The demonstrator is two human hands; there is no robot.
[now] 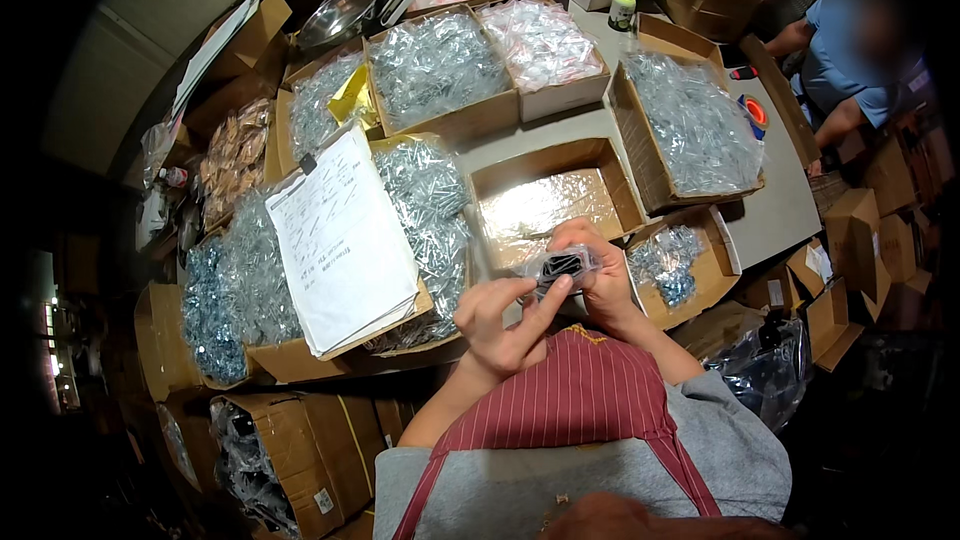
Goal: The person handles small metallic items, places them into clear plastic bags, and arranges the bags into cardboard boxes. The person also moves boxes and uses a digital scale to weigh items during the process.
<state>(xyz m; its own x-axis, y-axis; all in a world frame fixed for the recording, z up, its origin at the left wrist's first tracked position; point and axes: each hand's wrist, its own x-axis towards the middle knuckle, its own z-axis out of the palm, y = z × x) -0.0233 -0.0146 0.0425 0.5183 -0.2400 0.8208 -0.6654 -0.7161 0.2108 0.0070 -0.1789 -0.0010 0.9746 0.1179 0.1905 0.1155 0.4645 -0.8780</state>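
I see both hands close together over the near edge of the table, clamped on a small clear plastic bag with black pieces inside (563,264). The right hand (602,278) wraps the bag's far right side, while the left hand (503,323) grips its near left edge with thumb and fingertips. The bag sits up in front of the maroon pinstriped apron (560,390), near an open brown cardboard box with a shiny bottom (547,202). Just right of the hands, a shallow brown cardboard box (708,282) holds small clear bags of silvery pieces (665,258). To the left, a stack of white written sheets (345,240) lies tilted across boxes of clear-bagged metal parts (425,205). Across the table, a co-worker in a blue shirt (845,60) stands at the right.
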